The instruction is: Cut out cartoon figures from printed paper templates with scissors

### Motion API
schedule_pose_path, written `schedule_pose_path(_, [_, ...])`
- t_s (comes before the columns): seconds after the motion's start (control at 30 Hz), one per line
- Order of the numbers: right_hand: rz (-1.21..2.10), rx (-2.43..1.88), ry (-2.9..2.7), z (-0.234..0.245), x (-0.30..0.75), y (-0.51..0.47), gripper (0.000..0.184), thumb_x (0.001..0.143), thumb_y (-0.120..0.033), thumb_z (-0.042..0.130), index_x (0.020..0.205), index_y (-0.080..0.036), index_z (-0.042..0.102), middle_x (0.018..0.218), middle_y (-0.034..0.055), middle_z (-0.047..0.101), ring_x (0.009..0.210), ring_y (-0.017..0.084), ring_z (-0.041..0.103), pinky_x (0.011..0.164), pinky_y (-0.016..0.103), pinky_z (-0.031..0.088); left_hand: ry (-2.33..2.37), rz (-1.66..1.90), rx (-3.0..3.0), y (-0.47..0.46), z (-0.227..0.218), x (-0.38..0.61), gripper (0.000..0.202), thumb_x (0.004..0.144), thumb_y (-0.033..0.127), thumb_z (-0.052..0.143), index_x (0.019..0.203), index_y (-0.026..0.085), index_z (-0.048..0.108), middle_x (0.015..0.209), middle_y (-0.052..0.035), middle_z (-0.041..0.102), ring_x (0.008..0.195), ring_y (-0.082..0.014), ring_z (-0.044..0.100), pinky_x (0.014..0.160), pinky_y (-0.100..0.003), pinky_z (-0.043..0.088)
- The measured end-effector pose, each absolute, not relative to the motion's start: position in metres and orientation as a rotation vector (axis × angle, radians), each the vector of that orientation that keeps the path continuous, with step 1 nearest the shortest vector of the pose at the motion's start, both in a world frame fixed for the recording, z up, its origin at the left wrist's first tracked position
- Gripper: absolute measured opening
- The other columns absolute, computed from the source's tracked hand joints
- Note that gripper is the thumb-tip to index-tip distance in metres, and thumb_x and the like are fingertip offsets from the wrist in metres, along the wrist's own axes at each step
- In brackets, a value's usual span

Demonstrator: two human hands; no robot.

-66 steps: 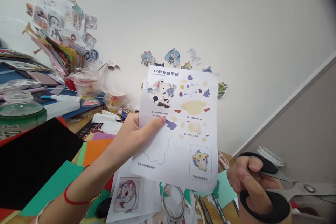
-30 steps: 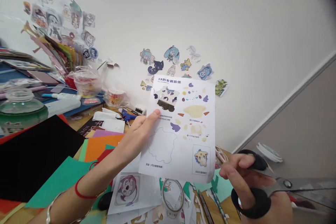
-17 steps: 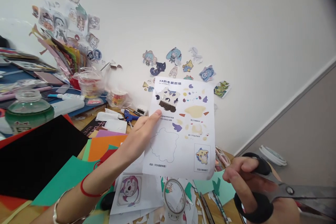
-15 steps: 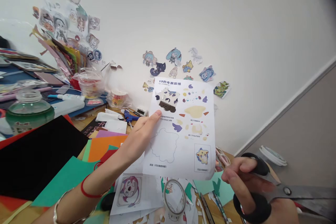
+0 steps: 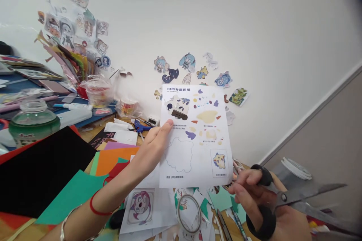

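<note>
My left hand (image 5: 152,144) pinches the left edge of a white printed sheet (image 5: 195,137) and holds it upright over the desk. The sheet shows small coloured shapes, a cloud-like outline and a little cartoon figure at its lower right; a piece is cut away near the top left. My right hand (image 5: 264,203) grips black-handled scissors (image 5: 285,199) at the lower right. Their blades are parted and point right, away from the sheet. A red cord and a silver bangle circle my left wrist.
Coloured and black paper sheets (image 5: 70,180) cover the desk at left. A green lidded jar (image 5: 32,122), a glue tube (image 5: 72,106), plastic cups (image 5: 97,90), a tape ring (image 5: 189,212), a printed character picture (image 5: 138,205) and paper scraps lie around. Cartoon stickers (image 5: 186,62) dot the wall.
The sheet has dropped lower and a bit left since the first frame. My right hand has moved up toward its lower right corner, and the scissor blades have opened.
</note>
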State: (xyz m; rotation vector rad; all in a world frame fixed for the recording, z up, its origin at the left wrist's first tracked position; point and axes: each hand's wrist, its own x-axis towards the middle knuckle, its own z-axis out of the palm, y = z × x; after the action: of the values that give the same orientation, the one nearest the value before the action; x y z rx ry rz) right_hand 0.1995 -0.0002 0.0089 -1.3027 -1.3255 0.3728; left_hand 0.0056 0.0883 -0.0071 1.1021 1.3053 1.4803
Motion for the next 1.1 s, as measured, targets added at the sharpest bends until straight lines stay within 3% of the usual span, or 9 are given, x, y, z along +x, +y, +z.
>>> schedule_pose_path(0.13, [0.449, -1.352, -1.453, 0.004, 0.204, 0.003, 0.026, 0.064, -0.03, 0.07, 0.075, -0.022, 0.048, 0.077, -0.0015, 0.061, 0.06, 0.012, 0.062, 0.055, 0.018, 0.052, 1.313, 1.563, 1.059, 0.087, -0.009, 0.008, 0.048, 0.073, 0.066, 0.046, 0.083, 0.022, 0.062, 0.095, -0.0051, 0.066, 0.086, -0.0212, 0.061, 0.061, -0.024, 0.048])
schedule_pose_path(0.33, [0.668, -1.427, -1.451, 0.001, 0.195, 0.006, 0.024, 0.069, -0.036, 0.064, 0.084, -0.022, 0.052, 0.081, 0.0013, 0.067, 0.064, 0.015, 0.065, 0.057, 0.02, 0.052, 1.229, 1.583, 1.051, 0.086, -0.015, 0.017, 0.044, 0.077, 0.061, 0.045, 0.089, 0.024, 0.065, 0.102, -0.0025, 0.067, 0.095, -0.0215, 0.06, 0.07, -0.024, 0.049])
schedule_pose_path(0.5, [0.584, -1.457, -1.538, 0.0, 0.202, 0.012, 0.033, 0.064, -0.035, 0.069, 0.093, -0.021, 0.061, 0.084, 0.0052, 0.069, 0.067, 0.019, 0.065, 0.061, 0.026, 0.055, 0.845, 1.414, 1.135, 0.082, -0.012, 0.024, 0.038, 0.078, 0.052, 0.052, 0.094, 0.019, 0.064, 0.091, -0.0045, 0.07, 0.08, -0.0206, 0.065, 0.063, -0.024, 0.051])
schedule_pose_path(0.6, [0.425, -1.454, -1.458, 0.003, 0.202, 0.01, 0.031, 0.063, -0.037, 0.07, 0.089, -0.023, 0.064, 0.087, 0.0036, 0.067, 0.061, 0.015, 0.06, 0.058, 0.025, 0.052, 0.734, 1.346, 1.205, 0.078, -0.007, 0.026, 0.032, 0.075, 0.039, 0.061, 0.099, 0.019, 0.063, 0.101, -0.0055, 0.069, 0.082, -0.0207, 0.066, 0.066, -0.026, 0.053])
schedule_pose_path(0.7, [0.363, -1.442, -1.345, 0.005, 0.201, 0.008, 0.029, 0.063, -0.039, 0.07, 0.088, -0.024, 0.063, 0.082, 0.0012, 0.065, 0.065, 0.015, 0.058, 0.058, 0.023, 0.05, 0.829, 1.319, 1.315, 0.074, -0.004, 0.027, 0.027, 0.07, 0.036, 0.066, 0.092, 0.021, 0.066, 0.1, -0.0043, 0.069, 0.088, -0.0226, 0.065, 0.071, -0.028, 0.053])
schedule_pose_path(0.8, [0.425, -1.431, -1.435, 0.004, 0.208, 0.008, 0.035, 0.066, -0.04, 0.068, 0.096, -0.023, 0.061, 0.091, 0.0039, 0.064, 0.07, 0.017, 0.058, 0.06, 0.025, 0.05, 0.954, 1.27, 1.358, 0.07, -0.002, 0.027, 0.023, 0.068, 0.04, 0.066, 0.081, 0.021, 0.066, 0.07, -0.0026, 0.071, 0.062, -0.0213, 0.065, 0.056, -0.029, 0.053])
schedule_pose_path(0.87, [0.544, -1.398, -1.583, 0.001, 0.217, 0.01, 0.051, 0.063, -0.041, 0.071, 0.108, -0.024, 0.056, 0.107, 0.0076, 0.059, 0.079, 0.021, 0.059, 0.064, 0.029, 0.052, 1.022, 1.343, 1.344, 0.067, 0.0, 0.026, 0.021, 0.071, 0.041, 0.063, 0.065, 0.02, 0.064, 0.052, 0.0, 0.066, 0.047, -0.0179, 0.06, 0.053, -0.028, 0.05])
schedule_pose_path(0.97, [0.731, -1.31, -1.685, -0.007, 0.224, 0.014, 0.079, 0.052, -0.04, 0.079, 0.121, -0.026, 0.045, 0.118, 0.0091, 0.05, 0.096, 0.026, 0.054, 0.079, 0.038, 0.05, 1.116, 1.55, 1.342, 0.064, 0.004, 0.021, 0.036, 0.077, 0.039, 0.058, 0.045, 0.022, 0.053, 0.043, 0.0019, 0.059, 0.053, -0.0164, 0.06, 0.071, -0.027, 0.049])
schedule_pose_path(1.1, [1.152, -1.332, -1.645, -0.011, 0.209, 0.019, 0.074, 0.057, -0.045, 0.076, 0.121, -0.028, 0.044, 0.109, 0.0065, 0.05, 0.086, 0.021, 0.055, 0.073, 0.035, 0.05, 1.216, 1.668, 1.321, 0.062, 0.005, 0.02, 0.04, 0.079, 0.041, 0.054, 0.043, 0.024, 0.053, 0.05, 0.0018, 0.063, 0.071, -0.0174, 0.061, 0.089, -0.027, 0.041])
